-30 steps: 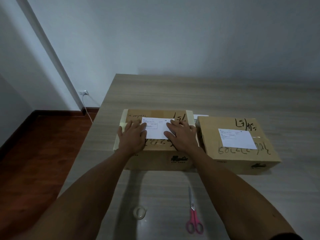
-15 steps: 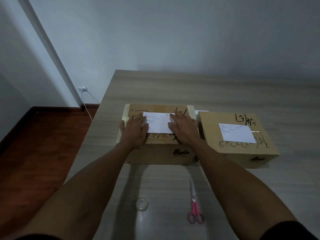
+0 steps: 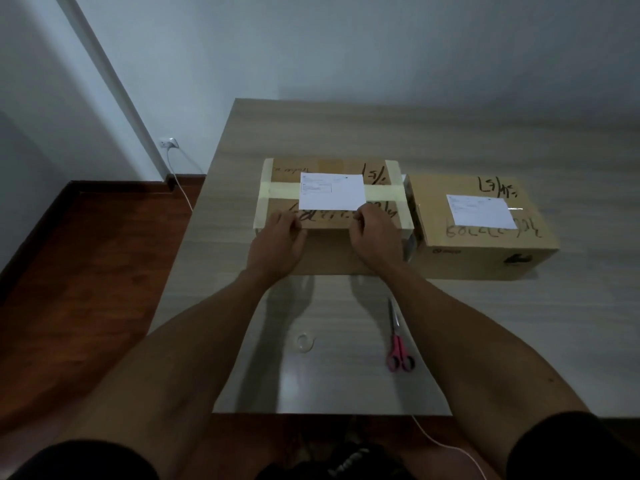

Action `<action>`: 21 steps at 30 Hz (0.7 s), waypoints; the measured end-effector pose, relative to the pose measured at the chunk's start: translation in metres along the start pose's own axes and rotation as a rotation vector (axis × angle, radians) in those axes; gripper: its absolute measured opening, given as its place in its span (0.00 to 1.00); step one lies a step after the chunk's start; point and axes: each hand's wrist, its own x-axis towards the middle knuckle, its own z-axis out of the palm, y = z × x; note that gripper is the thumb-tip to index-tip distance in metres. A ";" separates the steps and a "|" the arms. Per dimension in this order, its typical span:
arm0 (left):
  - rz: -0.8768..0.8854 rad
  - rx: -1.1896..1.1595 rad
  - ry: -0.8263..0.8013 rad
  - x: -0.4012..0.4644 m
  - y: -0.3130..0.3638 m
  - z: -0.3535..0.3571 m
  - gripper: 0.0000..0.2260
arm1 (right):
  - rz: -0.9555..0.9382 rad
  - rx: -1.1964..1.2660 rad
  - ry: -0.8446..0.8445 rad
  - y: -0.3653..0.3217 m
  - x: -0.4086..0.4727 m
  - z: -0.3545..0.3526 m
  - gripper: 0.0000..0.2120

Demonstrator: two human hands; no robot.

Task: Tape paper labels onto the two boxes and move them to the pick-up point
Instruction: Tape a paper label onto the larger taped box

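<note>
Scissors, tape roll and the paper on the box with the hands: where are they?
scissors (image 3: 400,355), head view, on the pink handles.
tape roll (image 3: 305,342), head view, on its clear ring.
paper label (image 3: 332,192), head view, on its white middle.

Two brown cardboard boxes stand side by side on the pale wood-grain tabletop (image 3: 485,323), the tape-banded cardboard box (image 3: 332,251) to the left and the plain cardboard box (image 3: 485,251) just beside it on the right. A white paper label (image 3: 331,196) lies on top of the left one, and a second white paper label (image 3: 481,211) lies on top of the right one. Nearer the person, in front of the left box, lie a small clear tape roll (image 3: 305,342) and, to its right, pink-handled scissors (image 3: 398,344). The left hand (image 3: 277,242) and right hand (image 3: 375,237) rest at the left box's near top edge, just before its label.
</note>
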 end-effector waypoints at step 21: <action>-0.275 0.011 -0.469 -0.149 -0.038 0.068 0.12 | 0.208 0.085 -0.575 0.044 -0.140 0.068 0.11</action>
